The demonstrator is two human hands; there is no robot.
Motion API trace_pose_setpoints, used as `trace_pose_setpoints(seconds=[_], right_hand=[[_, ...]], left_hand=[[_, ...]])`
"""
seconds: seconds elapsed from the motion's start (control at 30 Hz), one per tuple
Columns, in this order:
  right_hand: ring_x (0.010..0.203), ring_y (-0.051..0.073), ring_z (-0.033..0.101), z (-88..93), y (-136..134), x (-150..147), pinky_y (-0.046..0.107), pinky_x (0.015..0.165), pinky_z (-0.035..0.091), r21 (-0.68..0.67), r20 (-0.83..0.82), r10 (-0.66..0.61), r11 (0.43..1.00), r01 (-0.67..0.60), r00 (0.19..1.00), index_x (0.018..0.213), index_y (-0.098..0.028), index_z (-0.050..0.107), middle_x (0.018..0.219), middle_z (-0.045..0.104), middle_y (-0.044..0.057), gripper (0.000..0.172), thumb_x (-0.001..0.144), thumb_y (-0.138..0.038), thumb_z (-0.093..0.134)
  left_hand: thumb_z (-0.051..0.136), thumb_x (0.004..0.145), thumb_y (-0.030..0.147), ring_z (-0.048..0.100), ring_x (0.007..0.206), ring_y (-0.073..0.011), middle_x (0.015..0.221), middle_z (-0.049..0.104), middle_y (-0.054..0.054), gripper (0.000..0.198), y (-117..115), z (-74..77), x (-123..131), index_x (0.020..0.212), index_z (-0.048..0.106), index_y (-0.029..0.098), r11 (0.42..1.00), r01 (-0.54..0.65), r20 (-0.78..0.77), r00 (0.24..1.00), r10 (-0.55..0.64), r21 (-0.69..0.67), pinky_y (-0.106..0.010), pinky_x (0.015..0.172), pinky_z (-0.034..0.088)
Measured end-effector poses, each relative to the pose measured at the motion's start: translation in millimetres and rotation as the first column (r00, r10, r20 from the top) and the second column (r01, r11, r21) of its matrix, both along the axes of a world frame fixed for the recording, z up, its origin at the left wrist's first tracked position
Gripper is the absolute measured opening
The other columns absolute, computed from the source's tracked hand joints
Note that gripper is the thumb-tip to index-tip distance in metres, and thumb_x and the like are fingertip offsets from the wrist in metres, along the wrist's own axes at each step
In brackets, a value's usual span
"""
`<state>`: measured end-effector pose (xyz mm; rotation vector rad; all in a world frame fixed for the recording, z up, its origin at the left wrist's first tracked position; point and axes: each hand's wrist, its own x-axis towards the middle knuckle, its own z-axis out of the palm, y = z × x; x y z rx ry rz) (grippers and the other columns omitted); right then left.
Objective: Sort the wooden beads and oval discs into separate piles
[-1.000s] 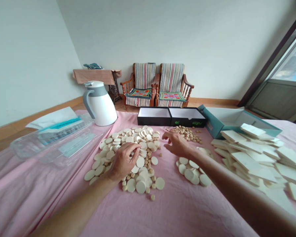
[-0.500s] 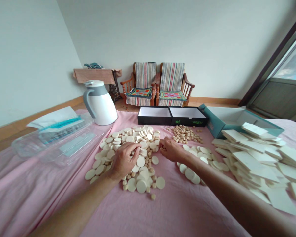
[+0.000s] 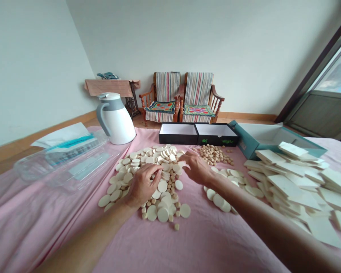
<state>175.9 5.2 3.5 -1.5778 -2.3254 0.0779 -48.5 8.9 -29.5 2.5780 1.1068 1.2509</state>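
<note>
A heap of pale round discs [image 3: 143, 167] mixed with small tan beads lies on the pink cloth [image 3: 170, 242]. My left hand [image 3: 143, 185] rests on this heap, fingers curled and pressed onto the discs. My right hand [image 3: 197, 167] reaches to the heap's right edge, its fingers pinched on a pale disc. A smaller group of discs [image 3: 224, 189] lies under my right forearm. A pile of small tan beads [image 3: 214, 153] sits just beyond my right hand.
A white jug [image 3: 115, 119] stands at the back left beside a clear plastic tray [image 3: 62, 163]. Two black boxes [image 3: 197, 132] and a teal box [image 3: 261, 138] line the far edge. Flat cream rectangles [image 3: 298, 178] are stacked at the right. Two chairs stand by the wall.
My right hand swept from the bead pile back toward the disc heap, closed, and now pinches at the heap's right edge. My left hand has stayed on the heap.
</note>
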Motion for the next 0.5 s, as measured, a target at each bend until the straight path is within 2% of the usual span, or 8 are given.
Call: trace_pose_setpoints(seconds=[0.07, 0.1, 0.23, 0.37, 0.5], right_hand=[[0.097, 0.018, 0.053, -6.8, -1.9, -12.6, 0.028, 0.084, 0.039, -0.010, -0.041, 0.146, 0.989, -0.147, 0.988, 0.100, -0.016, 0.061, 0.104, 0.058, 0.009, 0.025, 0.078, -0.008, 0.054], [0.099, 0.019, 0.052, -9.4, -2.4, -17.1, 0.029, 0.086, 0.039, -0.012, -0.042, 0.169, 0.985, -0.169, 0.985, 0.098, -0.016, 0.061, 0.103, 0.058, 0.009, 0.022, 0.078, -0.009, 0.055], [0.099, 0.021, 0.049, -13.5, -2.3, -22.3, 0.031, 0.084, 0.039, -0.041, -0.036, 0.116, 0.992, -0.118, 0.993, 0.093, -0.014, 0.060, 0.099, 0.056, 0.011, 0.016, 0.078, -0.012, 0.057], [0.096, 0.020, 0.050, -17.2, -1.4, -17.2, 0.032, 0.084, 0.039, -0.052, -0.070, 0.057, 0.997, -0.061, 0.996, 0.097, -0.013, 0.058, 0.100, 0.056, 0.012, 0.021, 0.076, -0.014, 0.059], [0.087, 0.019, 0.051, -21.2, -6.6, -5.8, 0.031, 0.079, 0.039, -0.054, -0.074, 0.016, 0.998, -0.020, 0.997, 0.092, -0.014, 0.055, 0.091, 0.057, 0.009, 0.020, 0.073, -0.015, 0.059]], left_hand=[[0.050, 0.086, 0.017, 0.061, 0.084, -0.0167, 0.088, 0.067, -0.004, 0.015, 0.1, -0.5, -0.4, 0.094, 0.063, 0.019, 1.000, -0.002, 0.001, 1.000, 0.002, 0.003, -0.029, 0.078, 0.047], [0.050, 0.086, 0.017, 0.061, 0.084, -0.0167, 0.088, 0.067, -0.004, 0.016, 0.0, -0.3, -0.4, 0.094, 0.063, 0.019, 1.000, -0.002, 0.001, 1.000, 0.002, 0.003, -0.029, 0.078, 0.047], [0.049, 0.087, 0.018, 0.062, 0.083, -0.0164, 0.087, 0.067, -0.005, 0.016, -1.1, 2.0, 0.6, 0.093, 0.064, 0.019, 1.000, -0.003, 0.003, 1.000, 0.003, 0.003, -0.029, 0.078, 0.048], [0.049, 0.086, 0.018, 0.062, 0.082, -0.0164, 0.086, 0.067, -0.005, 0.016, -1.6, 2.9, 1.2, 0.092, 0.064, 0.018, 1.000, 0.002, 0.005, 1.000, -0.002, 0.008, -0.029, 0.076, 0.048], [0.049, 0.086, 0.018, 0.062, 0.082, -0.0164, 0.086, 0.067, -0.005, 0.015, -1.6, 2.5, 0.8, 0.092, 0.063, 0.018, 1.000, 0.005, 0.007, 1.000, -0.005, 0.010, -0.028, 0.076, 0.048]])
